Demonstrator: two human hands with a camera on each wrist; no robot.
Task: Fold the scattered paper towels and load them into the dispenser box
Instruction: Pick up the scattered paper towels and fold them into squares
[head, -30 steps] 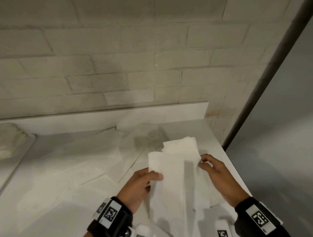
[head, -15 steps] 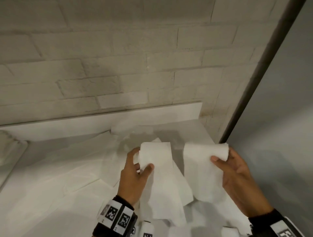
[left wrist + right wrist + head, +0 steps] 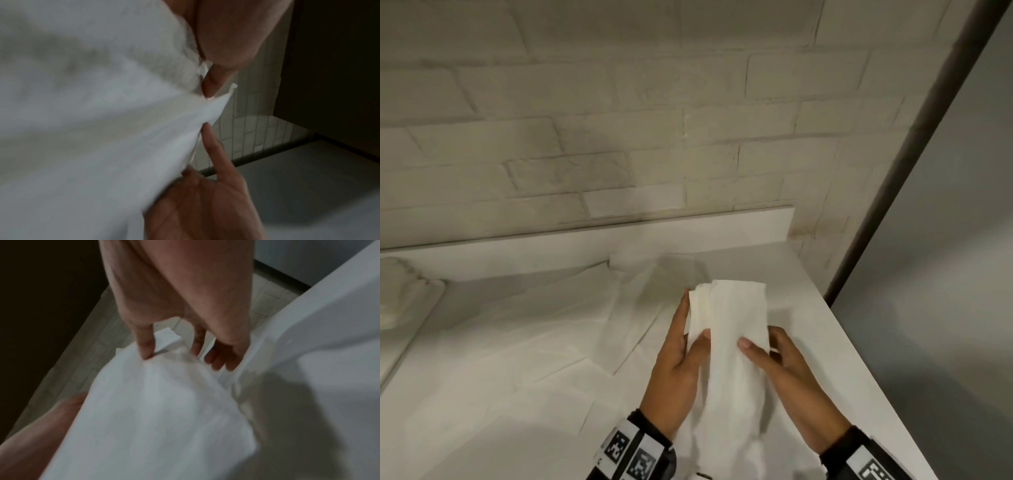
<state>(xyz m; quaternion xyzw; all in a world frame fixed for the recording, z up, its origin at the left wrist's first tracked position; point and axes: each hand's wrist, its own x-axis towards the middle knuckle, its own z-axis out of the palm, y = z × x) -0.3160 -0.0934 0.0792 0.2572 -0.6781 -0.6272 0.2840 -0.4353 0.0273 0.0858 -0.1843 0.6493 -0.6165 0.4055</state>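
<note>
Two wrist bands nearest, a left one (image 3: 633, 452) and a right one (image 3: 866, 466), black with square black-and-white marks.

Just past them, the left grip (image 3: 678, 370) and the right grip (image 3: 791, 373), side by side, both closed on one folded paper towel (image 3: 736, 325). Left thumb on top of the towel, left fingers (image 3: 679, 315) long and straight along its left edge and behind it. Right thumb (image 3: 751, 349) pressed on the top too, right fingers tucked under the right edge. A pinch from each side. Same pinch in the left wrist view, thumb above and a finger (image 3: 213, 146) below the white sheet, though blurry.

Towel long and thin, white, held up a little above the right part of the white counter (image 3: 818, 342), far end pointing away, near end hanging down between the wrists. A few layers showing at the far left corner.

Many more loose paper towels (image 3: 534, 342) flat on the counter to the left, spread out and overlapping.

At the far left edge, a pale lumpy thing (image 3: 400, 294), too blurry to tell.

Behind the counter, a low white ledge (image 3: 619, 246), then a pale brick wall (image 3: 619, 120). To the right, a dark slanted post (image 3: 928, 137) and a plain grey wall (image 3: 945, 308).
</note>
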